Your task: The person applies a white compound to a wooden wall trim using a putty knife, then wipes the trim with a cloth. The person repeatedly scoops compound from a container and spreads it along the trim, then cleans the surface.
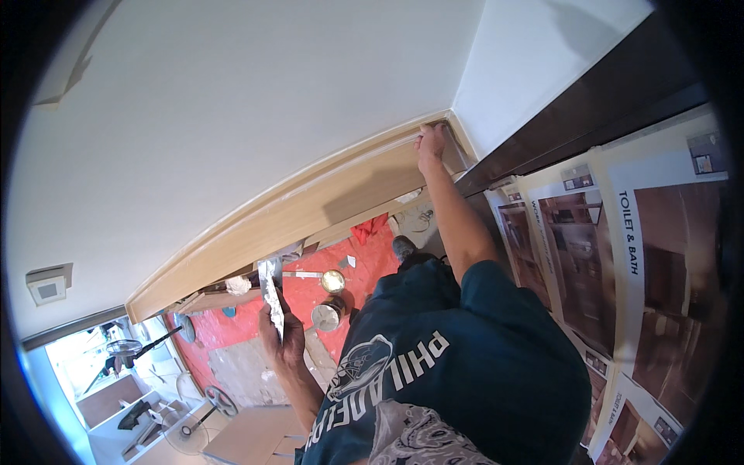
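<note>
My left hand [287, 339] is closed around a wide metal putty knife [270, 283], held upright with white putty smeared along its blade. At the far right end of the pale wooden ledge [310, 209], my right hand [431, 142] reaches to the wall corner. Its fingers are curled against the ledge's back edge, and whatever they hold is hidden. A whitish line runs along the seam between ledge and wall.
Below, red sheeting [360, 260] covers part of the floor. On it stand a bucket [326, 315] and an open tub [332, 280] of pale paste. Printed posters [577, 263] line the right side. A fan [186, 434] stands at lower left, and a switch plate [49, 287] sits on the wall.
</note>
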Tool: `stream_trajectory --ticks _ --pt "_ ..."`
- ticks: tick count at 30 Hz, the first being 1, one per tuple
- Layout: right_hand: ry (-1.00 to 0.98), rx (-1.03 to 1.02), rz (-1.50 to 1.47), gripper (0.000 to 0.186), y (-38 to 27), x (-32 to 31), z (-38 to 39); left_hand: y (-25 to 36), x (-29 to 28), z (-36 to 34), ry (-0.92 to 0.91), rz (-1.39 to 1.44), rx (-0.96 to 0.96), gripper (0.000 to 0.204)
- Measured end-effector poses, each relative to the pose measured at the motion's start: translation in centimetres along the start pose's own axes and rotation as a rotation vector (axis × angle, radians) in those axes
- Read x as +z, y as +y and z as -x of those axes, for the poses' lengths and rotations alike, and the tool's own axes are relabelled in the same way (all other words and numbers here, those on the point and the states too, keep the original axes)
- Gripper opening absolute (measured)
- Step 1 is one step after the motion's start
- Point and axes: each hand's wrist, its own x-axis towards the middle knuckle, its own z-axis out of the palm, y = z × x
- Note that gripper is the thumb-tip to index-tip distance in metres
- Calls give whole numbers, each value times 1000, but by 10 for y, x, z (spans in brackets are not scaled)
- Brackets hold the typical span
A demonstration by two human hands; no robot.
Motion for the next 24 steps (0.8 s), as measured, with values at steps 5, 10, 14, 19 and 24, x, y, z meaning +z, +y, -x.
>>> stream_trajectory --ticks 5,10,14,19,24 --pt "2 12 -228 69 -3 -5 9 8 -5 -4 -107 19 -88 38" --pt "-169 -99 -76 69 -16 -10 32 -11 29 -7 159 -146 30 31" --pt "-193 -294 504 66 2 -41 60 -7 30 -14 -47 -134 -113 24" --pt "-257 -402 1532 66 7 -76 84 -10 18 -18 -62 -84 -98 18" --pt "-204 -476 1917 65 -35 -59 86 -3 -28 -16 -26 -23 -37 23"
